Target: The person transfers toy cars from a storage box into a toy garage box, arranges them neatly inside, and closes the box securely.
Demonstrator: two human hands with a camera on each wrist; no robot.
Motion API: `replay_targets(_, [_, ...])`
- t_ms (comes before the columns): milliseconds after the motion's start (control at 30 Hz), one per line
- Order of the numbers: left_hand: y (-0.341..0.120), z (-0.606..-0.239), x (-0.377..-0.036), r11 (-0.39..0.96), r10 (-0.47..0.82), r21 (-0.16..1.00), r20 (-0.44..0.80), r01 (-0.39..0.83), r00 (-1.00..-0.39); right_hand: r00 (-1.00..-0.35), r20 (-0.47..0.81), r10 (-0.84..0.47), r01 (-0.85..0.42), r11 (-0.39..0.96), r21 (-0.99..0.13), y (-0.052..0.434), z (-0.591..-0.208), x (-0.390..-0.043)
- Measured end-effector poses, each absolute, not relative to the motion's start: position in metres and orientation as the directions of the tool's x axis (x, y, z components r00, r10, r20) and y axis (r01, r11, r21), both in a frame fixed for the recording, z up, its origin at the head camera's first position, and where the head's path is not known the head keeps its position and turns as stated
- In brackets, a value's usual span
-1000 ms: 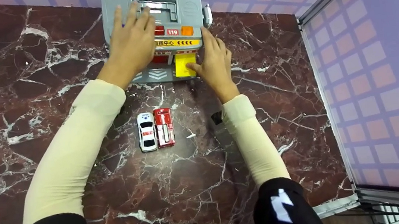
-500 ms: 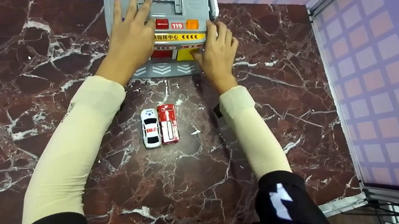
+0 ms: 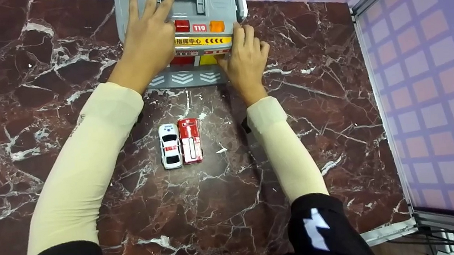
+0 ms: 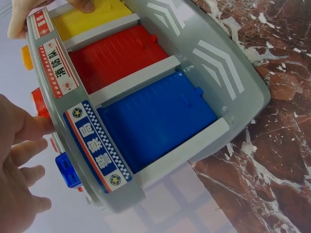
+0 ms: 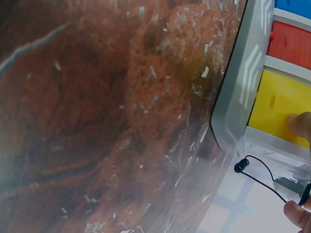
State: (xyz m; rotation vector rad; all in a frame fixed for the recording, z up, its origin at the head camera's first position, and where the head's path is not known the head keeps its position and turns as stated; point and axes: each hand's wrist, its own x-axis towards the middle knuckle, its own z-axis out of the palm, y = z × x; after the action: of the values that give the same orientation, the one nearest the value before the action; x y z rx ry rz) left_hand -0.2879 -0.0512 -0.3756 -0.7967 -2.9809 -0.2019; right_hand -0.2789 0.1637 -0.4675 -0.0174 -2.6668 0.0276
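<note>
A grey toy station (image 3: 220, 12) with a handle on its roof stands at the top of the head view. My left hand (image 3: 149, 46) rests on the roof's left part, fingers spread. At the station's front right corner is my right hand (image 3: 247, 59), its thumb touching the yellow door (image 5: 279, 104) and its fingers along the roof's side. In the left wrist view, the yellow, red (image 4: 119, 56) and blue (image 4: 158, 116) doors all sit closed in their frames. On the table, a white toy car (image 3: 170, 146) and a red toy fire truck (image 3: 190, 142) stand side by side.
The dark red marble table (image 3: 203, 215) runs in front of the station. A purple checkered panel (image 3: 433, 99) on a metal frame stands at the right, with another behind the station. A small black-corded piece (image 5: 241, 165) hangs at the station's side.
The yellow door has swung from sticking out to lying in its frame, pushed by my right thumb. My left hand has stayed on the roof. The view has shifted slightly.
</note>
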Motion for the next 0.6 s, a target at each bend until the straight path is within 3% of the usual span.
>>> replay_targets(400, [-0.0508,-0.3783,-0.2867,0.866,0.483,0.091,0.094,0.491,-0.870,-0.830,0.557,-0.020,0.008,0.999,0.049,0.1603,-0.4750,-0.2790])
replay_targets(600, [-0.0470,-0.3736,-0.2889,0.871,0.484,0.082,0.027,0.485,-0.874,-0.804,0.593,-0.042,0.003,0.997,0.074,0.1661,-0.4753,-0.2802])
